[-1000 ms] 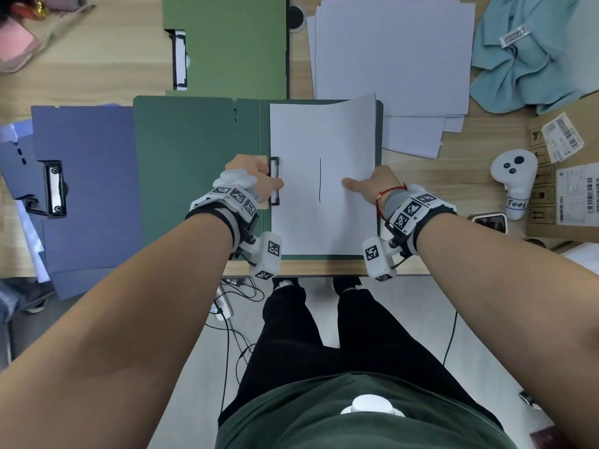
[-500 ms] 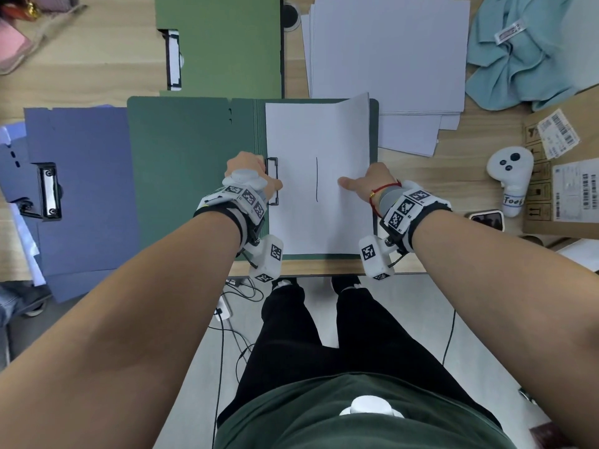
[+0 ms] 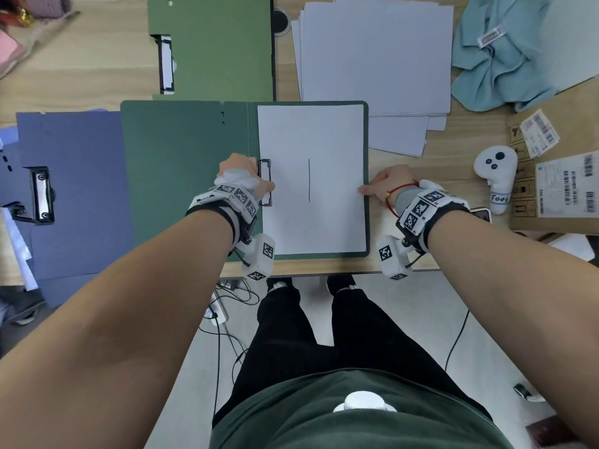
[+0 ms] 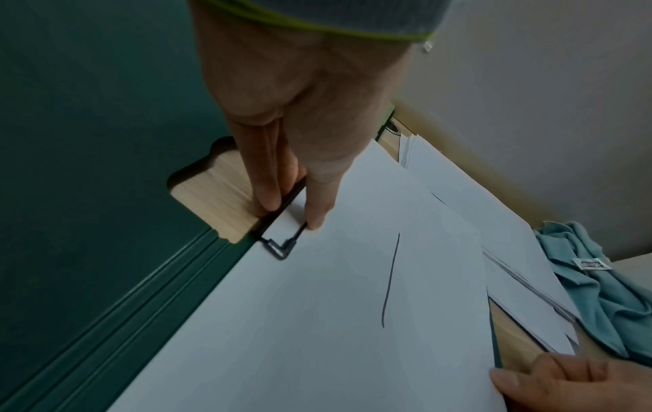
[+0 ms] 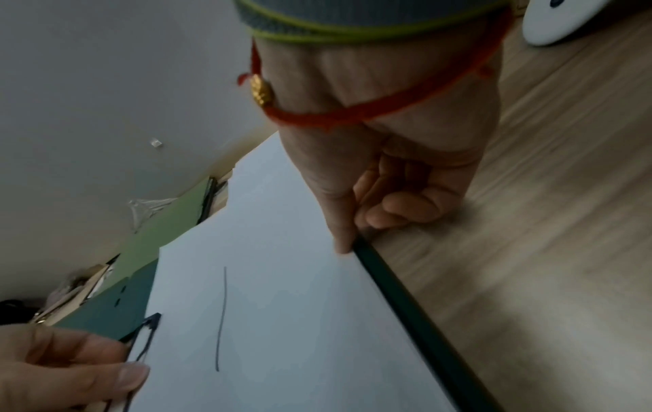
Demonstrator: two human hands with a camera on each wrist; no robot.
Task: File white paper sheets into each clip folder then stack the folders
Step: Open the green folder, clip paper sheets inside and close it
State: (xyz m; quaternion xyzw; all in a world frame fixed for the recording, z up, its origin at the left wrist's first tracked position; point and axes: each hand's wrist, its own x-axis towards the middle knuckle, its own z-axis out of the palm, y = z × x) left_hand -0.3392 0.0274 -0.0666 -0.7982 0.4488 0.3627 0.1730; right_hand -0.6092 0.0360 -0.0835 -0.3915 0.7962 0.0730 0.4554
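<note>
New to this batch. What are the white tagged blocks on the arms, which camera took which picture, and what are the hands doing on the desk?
No robot here: a person works with bare hands. The white blocks are cameras strapped to each wrist. The wide picture comes from a head camera looking down; the other two look along each hand.

On the wooden desk lies an open dark green folder with a white sheet in it. The left hand holds the black wire clip at the sheet's left edge; the right hand pinches the sheet and folder at the right edge.

Around them: a blue folder, a lighter green folder, a paper stack, a teal cloth, a white controller and a cardboard box.
</note>
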